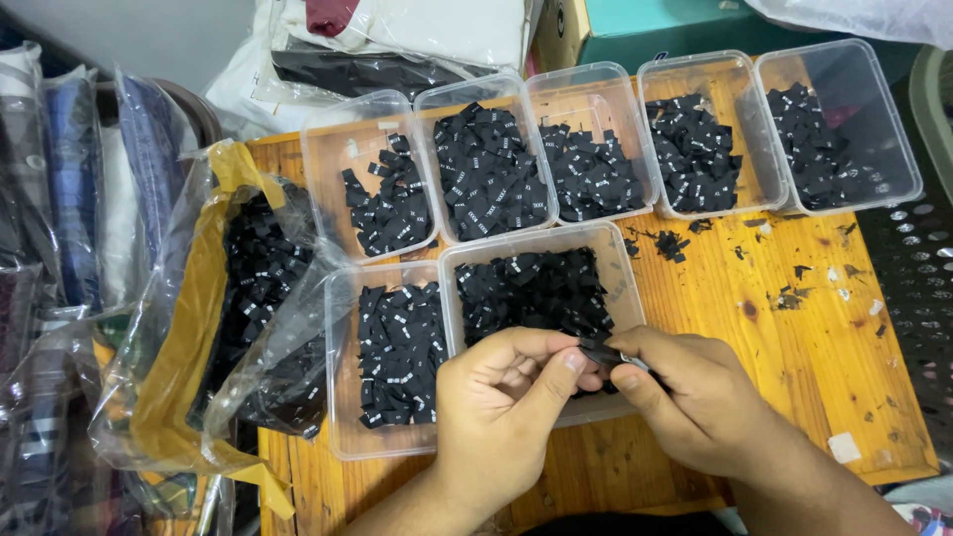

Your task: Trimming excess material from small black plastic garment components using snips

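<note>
Black label (pixel 599 353) sits pinched between both hands just above the near right tub (pixel 541 298); the left hand (pixel 506 397) clamps it with thumb and forefinger, and the right hand (pixel 695 397) has its fingertips closed on its other end. Seven clear tubs already hold sorted piles, five in the far row (pixel 615 139). Much seems left: the plastic bag (pixel 238 308) at left is full. Scraps (pixel 794 293) litter the wooden table (pixel 794 367) at right; nothing blocks the hands.
</note>
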